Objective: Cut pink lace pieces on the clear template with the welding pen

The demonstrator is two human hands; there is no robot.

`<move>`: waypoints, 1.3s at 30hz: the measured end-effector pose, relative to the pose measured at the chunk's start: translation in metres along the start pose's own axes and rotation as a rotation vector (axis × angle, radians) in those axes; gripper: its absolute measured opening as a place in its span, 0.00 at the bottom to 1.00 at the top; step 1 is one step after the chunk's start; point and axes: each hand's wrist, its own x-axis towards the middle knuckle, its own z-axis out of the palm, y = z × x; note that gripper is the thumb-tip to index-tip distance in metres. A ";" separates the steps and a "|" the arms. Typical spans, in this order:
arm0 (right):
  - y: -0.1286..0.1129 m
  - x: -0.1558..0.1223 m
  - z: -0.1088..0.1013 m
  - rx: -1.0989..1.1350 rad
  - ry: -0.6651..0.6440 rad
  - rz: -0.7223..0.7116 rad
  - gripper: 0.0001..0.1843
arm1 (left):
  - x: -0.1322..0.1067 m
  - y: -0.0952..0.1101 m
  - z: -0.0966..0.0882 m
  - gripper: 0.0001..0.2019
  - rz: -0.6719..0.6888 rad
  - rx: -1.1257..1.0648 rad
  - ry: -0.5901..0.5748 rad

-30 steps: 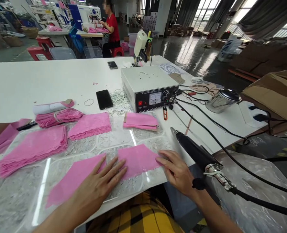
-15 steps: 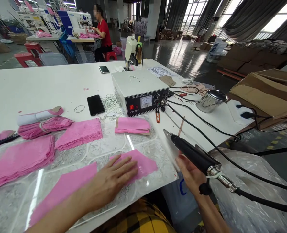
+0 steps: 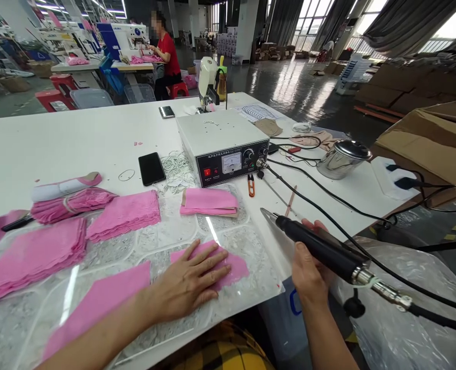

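Observation:
My left hand (image 3: pixel 191 285) lies flat with fingers spread on a small pink fabric piece (image 3: pixel 233 267), partly covering it. A larger pink piece (image 3: pixel 104 298) lies under my left forearm. My right hand (image 3: pixel 310 267) is wrapped round the black handheld ultrasonic welder (image 3: pixel 320 246), off the table's near edge. Its metal tip (image 3: pixel 268 213) points left, above the table and apart from the fabric. A cable runs from its rear end. Beyond my left hand is a folded pink piece (image 3: pixel 208 201) on the clear, patterned mat (image 3: pixel 177 234).
The control box (image 3: pixel 231 162) with a lit red switch stands at the middle. Stacked pink pieces (image 3: pixel 35 257) lie left. Orange snips (image 3: pixel 251 186), a black phone (image 3: pixel 151 168), a metal-lidded jar (image 3: pixel 343 160) and loose cables surround the box. A co-worker (image 3: pixel 166 56) sits at a sewing machine behind.
My right hand has closed round the welder's handle, and the welder has shifted slightly right. My left hand has moved a little to the right on the fabric, its fingers spreading wider.

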 end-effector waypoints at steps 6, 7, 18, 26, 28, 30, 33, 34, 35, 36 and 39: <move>0.005 0.016 0.014 0.203 0.115 -0.030 0.20 | 0.002 0.003 -0.003 0.25 -0.009 0.002 -0.041; 0.005 0.021 0.017 0.222 0.134 -0.050 0.18 | 0.002 0.003 -0.003 0.25 -0.008 0.002 -0.039; -0.036 0.033 -0.002 0.397 0.191 0.009 0.18 | 0.002 0.003 -0.001 0.26 -0.018 -0.031 -0.063; -0.058 0.010 -0.011 0.400 -0.195 0.030 0.16 | 0.002 0.002 0.003 0.26 -0.026 -0.062 -0.053; -0.055 0.007 -0.011 0.423 -0.246 0.016 0.16 | 0.002 0.002 0.004 0.26 -0.025 -0.066 -0.044; -0.052 0.005 -0.011 0.424 -0.278 0.020 0.16 | 0.002 0.002 0.005 0.26 -0.026 -0.076 -0.031; -0.052 0.005 -0.010 0.421 -0.296 0.024 0.15 | 0.002 0.001 0.006 0.26 -0.027 -0.094 -0.014; -0.054 0.005 -0.008 0.421 -0.302 0.024 0.15 | 0.002 0.001 0.006 0.26 -0.027 -0.099 -0.010; -0.055 0.005 -0.007 0.422 -0.308 0.025 0.15 | 0.001 0.001 0.006 0.26 -0.027 -0.104 -0.008; -0.057 0.005 -0.006 0.422 -0.314 0.025 0.14 | 0.001 0.002 0.006 0.26 -0.027 -0.107 -0.008; -0.061 0.005 -0.001 0.423 -0.320 0.022 0.14 | 0.001 0.002 0.005 0.26 -0.026 -0.112 -0.013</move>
